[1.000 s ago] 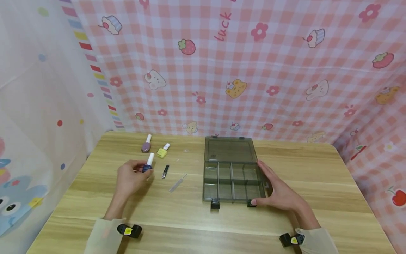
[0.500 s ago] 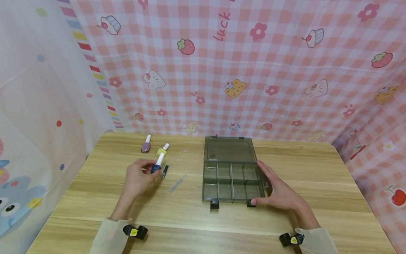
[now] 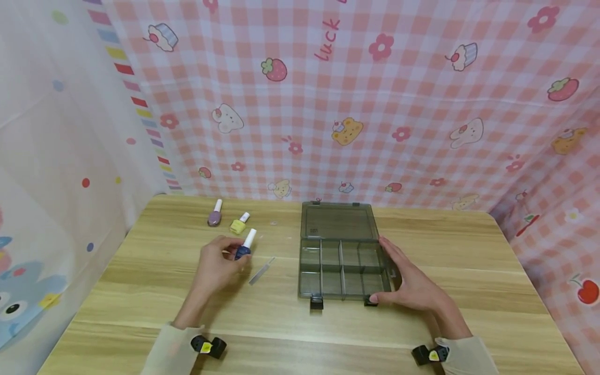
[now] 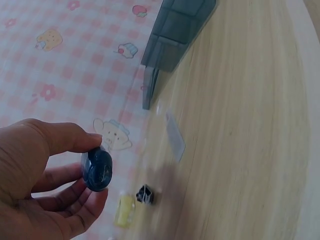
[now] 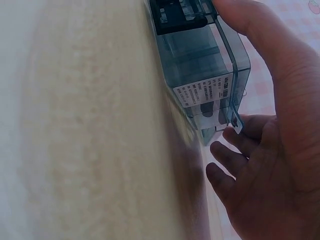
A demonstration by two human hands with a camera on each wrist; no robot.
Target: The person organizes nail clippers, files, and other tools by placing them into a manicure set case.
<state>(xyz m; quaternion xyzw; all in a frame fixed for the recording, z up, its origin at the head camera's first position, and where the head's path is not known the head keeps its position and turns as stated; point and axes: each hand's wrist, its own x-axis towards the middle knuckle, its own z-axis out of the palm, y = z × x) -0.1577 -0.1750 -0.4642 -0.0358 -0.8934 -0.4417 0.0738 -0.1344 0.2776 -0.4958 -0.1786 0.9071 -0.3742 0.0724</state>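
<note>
My left hand (image 3: 219, 263) pinches a dark blue nail polish bottle (image 3: 243, 249) with a white cap, held just above the table left of the box. In the left wrist view its round base (image 4: 97, 169) shows between my thumb and fingers (image 4: 75, 210). A smoky transparent organiser box (image 3: 347, 291) lies open, its lid (image 3: 338, 221) flat behind and its compartments bare. My right hand (image 3: 412, 284) rests against the box's right side, fingers straight along the wall and thumb at the front corner. The right wrist view shows the box wall (image 5: 200, 65) against my palm (image 5: 270, 165).
A purple bottle (image 3: 215, 214) and a yellow bottle (image 3: 239, 224) lie at the back left of the wooden table (image 3: 281, 323). A thin nail file (image 3: 261, 271) lies between my left hand and the box. A small dark clipper (image 4: 145, 194) shows beside the yellow bottle (image 4: 124, 210).
My left hand has carried the blue bottle to the right, towards the box, and now covers the clipper in the head view. The right hand and the box have stayed still.
</note>
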